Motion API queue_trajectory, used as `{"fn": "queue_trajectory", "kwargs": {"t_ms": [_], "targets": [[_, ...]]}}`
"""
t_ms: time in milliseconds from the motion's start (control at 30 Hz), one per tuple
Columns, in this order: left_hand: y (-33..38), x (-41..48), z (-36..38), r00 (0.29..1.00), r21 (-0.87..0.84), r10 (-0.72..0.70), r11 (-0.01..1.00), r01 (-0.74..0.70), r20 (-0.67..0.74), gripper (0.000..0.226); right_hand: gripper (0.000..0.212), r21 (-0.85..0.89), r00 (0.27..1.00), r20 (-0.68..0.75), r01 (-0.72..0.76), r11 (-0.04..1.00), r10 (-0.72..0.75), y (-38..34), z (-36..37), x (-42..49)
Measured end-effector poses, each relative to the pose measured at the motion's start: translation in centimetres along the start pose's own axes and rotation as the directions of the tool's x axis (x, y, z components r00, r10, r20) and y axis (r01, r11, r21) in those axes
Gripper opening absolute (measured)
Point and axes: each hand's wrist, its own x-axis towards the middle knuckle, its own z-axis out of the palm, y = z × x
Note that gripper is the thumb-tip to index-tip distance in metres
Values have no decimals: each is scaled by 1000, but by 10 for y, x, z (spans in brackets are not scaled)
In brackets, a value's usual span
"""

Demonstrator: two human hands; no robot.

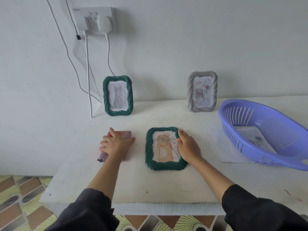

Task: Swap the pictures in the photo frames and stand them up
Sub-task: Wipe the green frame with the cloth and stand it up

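A dark green frame (150, 161) lies flat, face up, in the middle of the white table (150, 185), showing a flower drawing. My right hand (188, 146) rests on its right edge, fingers fairly straight. My left hand (115, 144) lies on a loose pink and purple picture (124, 133) flat on the table to the left; its lower left corner curls up. At the back, a second green frame (118, 95) with a cat picture stands upright against the wall. A grey frame (202, 91) with a rose drawing stands upright at the back right.
A purple plastic basket (266, 135) sits at the right, holding printed sheets, with a white sheet (228, 149) partly under it. Wall socket, plugs and cables (95, 20) hang at the back left. The table's left and front edges drop to a patterned floor (20, 197).
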Motion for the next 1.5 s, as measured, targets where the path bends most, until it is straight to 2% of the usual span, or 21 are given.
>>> {"fn": "queue_trajectory", "kwargs": {"t_ms": [100,267,333,400,500,567,667,733,800,833,867,933,1000,1033,1067,1100,1167,1267,1367,1433,1500], "targets": [[2,1,-3,1000,-12,17,1000,-17,10,85,49,-4,1000,10,-12,1000,12,0,-1,0],[4,4,-4,1000,-169,12,986,-9,19,59,49,56,999,32,-24,998,23,-2,-6,0],[4,3,-8,1000,-209,25,978,-22,8,54,52,160,998,43,-42,986,36,-2,-9,0],[9,4,-12,998,-307,49,951,-34,39,61,61,317,998,24,-67,946,62,-7,-15,1],[31,-3,-18,981,-522,157,850,-75,115,70,74,568,998,27,-63,820,58,-27,-31,4],[54,-16,-20,954,-628,257,771,-107,154,68,77,701,989,144,-114,704,16,-44,-37,11],[92,-38,-18,910,-712,351,695,-97,220,99,76,886,951,298,-242,396,-86,-63,-40,22],[108,-27,0,862,-760,397,650,-21,316,124,63,935,956,286,-263,238,-69,-66,-39,27],[110,-17,10,854,-794,378,605,64,357,123,28,956,973,227,-231,179,42,-63,-42,32],[105,-27,3,872,-806,366,589,53,325,109,15,961,977,188,-205,185,105,-59,-45,34],[99,-38,-5,901,-798,356,602,-20,246,86,15,965,977,131,-164,202,169,-54,-49,35],[81,-36,4,933,-635,357,733,-244,54,53,18,951,963,-28,-57,304,268,-45,-60,38],[63,-32,18,909,-387,417,839,-383,4,45,18,828,932,-274,102,551,239,-40,-68,34],[56,-28,26,889,-293,458,852,-433,17,44,23,695,913,-384,190,694,135,-36,-68,35],[51,-23,34,873,-223,487,855,-468,34,43,30,528,905,-425,251,812,-4,-31,-66,35],[47,-22,40,859,-185,509,850,-493,48,42,36,353,912,-388,279,893,-132,-27,-60,37],[42,-20,50,832,-151,555,823,-547,15,42,49,50,950,-175,270,961,-258,-20,-41,37],[38,-20,57,820,-140,572,810,-569,-22,42,56,-210,951,8,304,929,-309,-18,-13,29],[38,-18,58,817,-125,575,808,-575,-43,42,57,-250,934,53,354,901,-352,-23,1,19],[38,-17,59,816,-109,575,809,-578,-57,42,55,-185,914,81,406,895,-398,-26,2,11],[37,-16,59,811,-99,582,805,-586,-63,42,58,-97,852,180,513,853,-491,-26,-1,-2]]}}
